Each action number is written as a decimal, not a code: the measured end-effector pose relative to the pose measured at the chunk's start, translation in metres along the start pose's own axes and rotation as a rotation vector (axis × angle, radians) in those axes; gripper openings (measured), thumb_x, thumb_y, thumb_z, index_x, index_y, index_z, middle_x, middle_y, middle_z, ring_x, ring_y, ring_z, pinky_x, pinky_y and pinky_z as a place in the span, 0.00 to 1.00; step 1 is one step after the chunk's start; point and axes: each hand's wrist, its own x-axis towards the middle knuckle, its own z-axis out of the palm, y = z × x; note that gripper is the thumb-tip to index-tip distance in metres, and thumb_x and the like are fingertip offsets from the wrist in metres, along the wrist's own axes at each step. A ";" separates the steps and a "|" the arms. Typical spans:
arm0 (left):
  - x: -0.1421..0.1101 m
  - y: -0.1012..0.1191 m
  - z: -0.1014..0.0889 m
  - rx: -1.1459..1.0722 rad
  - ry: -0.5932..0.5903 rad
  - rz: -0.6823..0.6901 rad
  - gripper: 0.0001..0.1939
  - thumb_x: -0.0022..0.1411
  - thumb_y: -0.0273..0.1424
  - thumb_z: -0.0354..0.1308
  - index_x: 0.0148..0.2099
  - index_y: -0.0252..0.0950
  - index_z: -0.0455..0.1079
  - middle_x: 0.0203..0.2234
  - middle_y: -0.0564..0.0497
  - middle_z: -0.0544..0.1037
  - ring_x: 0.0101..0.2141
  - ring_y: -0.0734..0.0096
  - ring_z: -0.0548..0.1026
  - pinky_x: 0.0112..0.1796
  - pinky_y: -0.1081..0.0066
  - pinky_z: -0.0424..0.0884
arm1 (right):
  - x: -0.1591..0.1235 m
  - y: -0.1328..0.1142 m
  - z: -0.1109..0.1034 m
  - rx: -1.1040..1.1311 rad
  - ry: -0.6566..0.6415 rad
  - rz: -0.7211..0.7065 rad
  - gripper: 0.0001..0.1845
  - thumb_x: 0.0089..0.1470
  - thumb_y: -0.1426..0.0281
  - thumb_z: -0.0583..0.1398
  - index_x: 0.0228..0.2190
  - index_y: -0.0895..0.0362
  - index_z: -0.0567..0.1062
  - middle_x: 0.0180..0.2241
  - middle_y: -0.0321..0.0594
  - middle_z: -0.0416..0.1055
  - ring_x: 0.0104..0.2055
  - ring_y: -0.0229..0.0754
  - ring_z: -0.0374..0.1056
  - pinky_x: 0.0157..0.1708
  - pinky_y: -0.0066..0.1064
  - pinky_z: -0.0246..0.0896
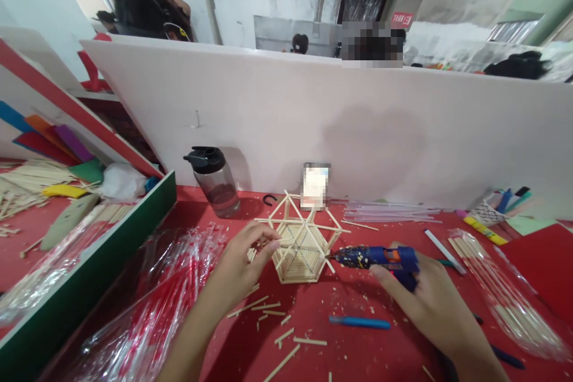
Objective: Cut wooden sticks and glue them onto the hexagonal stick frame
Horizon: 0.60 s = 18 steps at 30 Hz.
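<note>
A six-sided frame of thin wooden sticks stands on the red table, with a slatted floor, short posts and sticks that cross at its top. My left hand is at its left side, thumb and index finger pinched on a light wooden stick by the upper edge. The other fingers curl beneath, partly hidden. On the right, my right hand grips a dark blue hot glue gun. The gun's nozzle points left and is at or very near the frame's right corner; whether it touches, I cannot tell.
Cut stick pieces and a blue pen-like tool lie in front. Behind stand a water bottle and a phone against a white partition. Plastic-wrapped sticks lie right; clear wrappers and a green divider left.
</note>
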 end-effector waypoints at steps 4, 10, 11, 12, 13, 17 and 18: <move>-0.001 0.000 0.000 0.003 -0.001 0.001 0.10 0.71 0.38 0.52 0.41 0.39 0.70 0.36 0.50 0.75 0.37 0.66 0.72 0.42 0.68 0.67 | 0.001 -0.001 0.003 -0.024 -0.015 0.003 0.21 0.59 0.50 0.57 0.26 0.53 0.73 0.27 0.40 0.77 0.28 0.47 0.72 0.30 0.34 0.64; 0.000 0.000 0.000 0.004 0.009 0.009 0.09 0.70 0.37 0.52 0.40 0.39 0.70 0.36 0.51 0.76 0.36 0.67 0.73 0.41 0.70 0.66 | -0.001 -0.001 0.001 -0.027 -0.007 0.010 0.22 0.59 0.49 0.56 0.25 0.53 0.72 0.26 0.40 0.76 0.28 0.47 0.72 0.30 0.34 0.63; 0.000 0.000 0.000 0.006 0.010 0.011 0.09 0.70 0.37 0.52 0.40 0.39 0.70 0.35 0.51 0.76 0.36 0.67 0.73 0.40 0.70 0.66 | -0.001 -0.001 0.001 -0.031 -0.008 0.014 0.22 0.59 0.49 0.56 0.25 0.53 0.72 0.26 0.40 0.76 0.28 0.47 0.72 0.29 0.34 0.63; 0.000 0.000 0.000 0.006 0.013 0.014 0.09 0.70 0.37 0.52 0.40 0.39 0.70 0.35 0.51 0.76 0.36 0.67 0.73 0.40 0.70 0.66 | -0.001 -0.001 0.001 -0.035 -0.009 0.016 0.22 0.59 0.49 0.56 0.26 0.53 0.73 0.26 0.41 0.77 0.28 0.48 0.72 0.29 0.34 0.63; 0.000 0.000 0.000 0.007 0.013 0.015 0.09 0.70 0.37 0.52 0.40 0.39 0.70 0.35 0.51 0.75 0.36 0.67 0.73 0.40 0.70 0.66 | -0.001 -0.001 0.000 -0.039 -0.010 0.016 0.22 0.59 0.49 0.56 0.26 0.53 0.73 0.27 0.41 0.77 0.29 0.48 0.73 0.30 0.35 0.63; 0.000 0.000 0.000 0.009 0.006 0.015 0.09 0.70 0.37 0.52 0.40 0.39 0.70 0.36 0.51 0.75 0.37 0.66 0.72 0.40 0.69 0.66 | -0.001 -0.003 0.000 -0.036 -0.011 0.004 0.22 0.58 0.49 0.56 0.27 0.53 0.73 0.27 0.41 0.77 0.30 0.48 0.73 0.30 0.35 0.64; 0.001 0.000 0.000 0.008 0.004 0.014 0.09 0.70 0.37 0.52 0.41 0.39 0.70 0.36 0.51 0.75 0.37 0.66 0.73 0.40 0.69 0.66 | -0.001 -0.004 0.000 -0.035 -0.013 0.009 0.22 0.58 0.48 0.56 0.26 0.53 0.72 0.26 0.40 0.77 0.29 0.48 0.72 0.29 0.35 0.63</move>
